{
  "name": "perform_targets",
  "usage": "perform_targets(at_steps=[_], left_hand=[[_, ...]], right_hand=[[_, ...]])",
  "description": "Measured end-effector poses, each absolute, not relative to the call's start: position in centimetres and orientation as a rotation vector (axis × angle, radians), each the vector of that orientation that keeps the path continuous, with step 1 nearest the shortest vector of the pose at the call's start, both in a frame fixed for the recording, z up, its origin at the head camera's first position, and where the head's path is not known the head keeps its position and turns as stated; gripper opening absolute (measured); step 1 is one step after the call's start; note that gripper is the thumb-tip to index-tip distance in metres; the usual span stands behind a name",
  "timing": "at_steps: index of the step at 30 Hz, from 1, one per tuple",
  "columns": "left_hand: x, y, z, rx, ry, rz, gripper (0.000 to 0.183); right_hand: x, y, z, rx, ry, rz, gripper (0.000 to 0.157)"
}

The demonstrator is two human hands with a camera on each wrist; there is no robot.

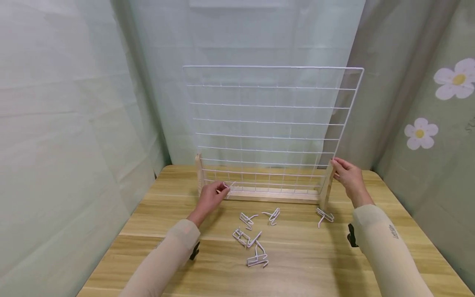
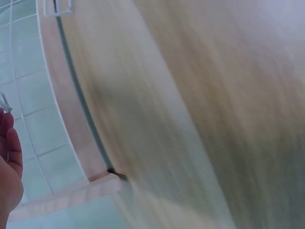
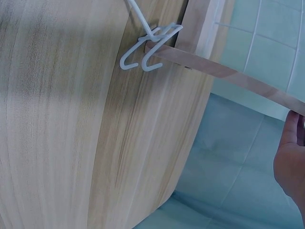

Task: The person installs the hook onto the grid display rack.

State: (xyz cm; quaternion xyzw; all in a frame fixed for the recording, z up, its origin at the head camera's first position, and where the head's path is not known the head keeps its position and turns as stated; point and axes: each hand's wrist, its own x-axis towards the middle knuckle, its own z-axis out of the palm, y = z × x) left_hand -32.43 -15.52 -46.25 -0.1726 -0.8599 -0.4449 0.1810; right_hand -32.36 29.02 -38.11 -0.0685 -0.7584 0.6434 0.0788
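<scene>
A white wire grid panel (image 1: 272,66) stands upright in a wooden base (image 1: 274,197) with a post at each side. My left hand (image 1: 210,200) pinches a small white wire hook (image 1: 231,189) in front of the grid's lower left; the left wrist view catches only part of that hook (image 2: 5,102) at its edge. On the other side, my right hand (image 1: 349,177) grips the top of the right wooden post (image 1: 326,185), beside the grid's edge wire. The right wrist view shows thumb and fingers at the end of this post (image 3: 228,74).
Several more white wire hooks lie on the wood-grain table (image 1: 297,255), among them a group (image 1: 257,258) at front centre. A single hook (image 1: 325,215) lies by the foot of the right post. Pale green curtains (image 1: 67,123) hang around the table.
</scene>
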Motion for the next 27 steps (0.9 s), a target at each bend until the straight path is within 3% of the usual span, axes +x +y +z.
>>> perform_targets(at_steps=[27], left_hand=[[-32.7,-13.1,-42.6,-0.182,-1.989,-1.23,0.006]], right_hand=[[-32.2,29.0,-38.3,-0.203,-2.277,1.917,0.066]])
